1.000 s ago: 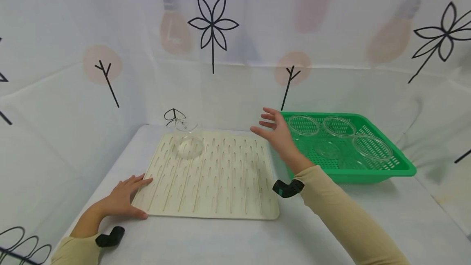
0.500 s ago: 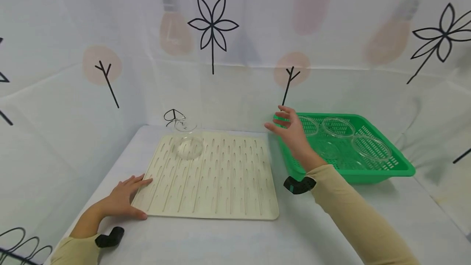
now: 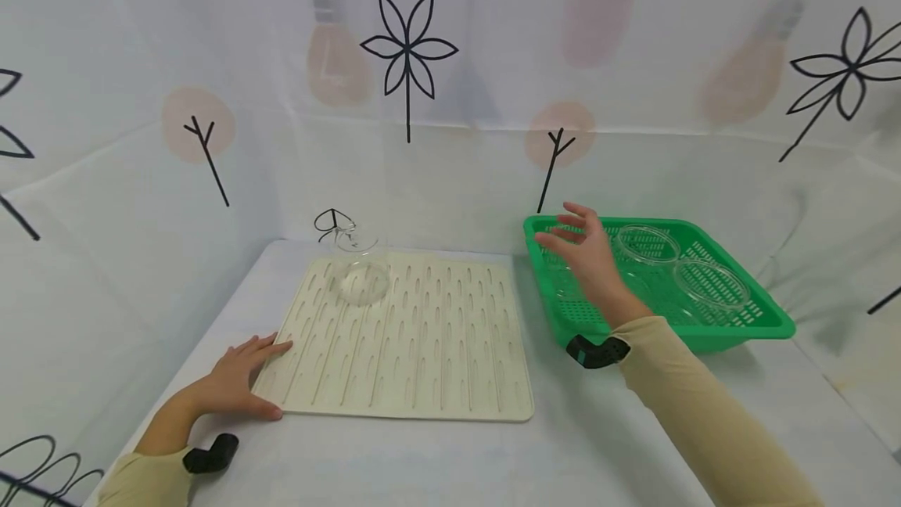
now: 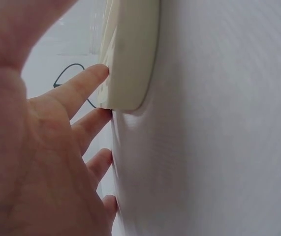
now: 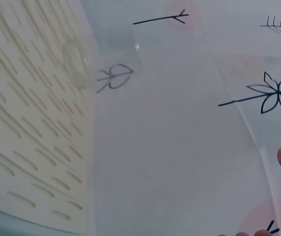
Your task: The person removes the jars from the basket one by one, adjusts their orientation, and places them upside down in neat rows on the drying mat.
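A cream ridged drying mat (image 3: 429,350) lies flat on the white table. My left hand (image 3: 232,382) rests at its near left corner, fingers spread. In the left wrist view a fingertip of the left hand (image 4: 46,132) touches the side of the mat (image 4: 130,54). A clear glass (image 3: 362,282) stands on the mat's far left part. My right hand (image 3: 591,264) hovers over the left side of a green plastic basket (image 3: 718,331), fingers loosely bent with nothing between them. It partly hides one of the several clear glasses (image 3: 712,284) in the basket.
White cloth (image 3: 450,178) printed with plants and bulbs hangs behind and beside the table (image 3: 394,460). The basket stands to the right of the mat, with a narrow strip of table between them. A black wrist camera (image 3: 597,351) sits on the right sleeve.
My right hand has moved right, from beside the basket's left rim to over the glasses inside, its fingers slightly closer together. The left hand stays in place on the mat.
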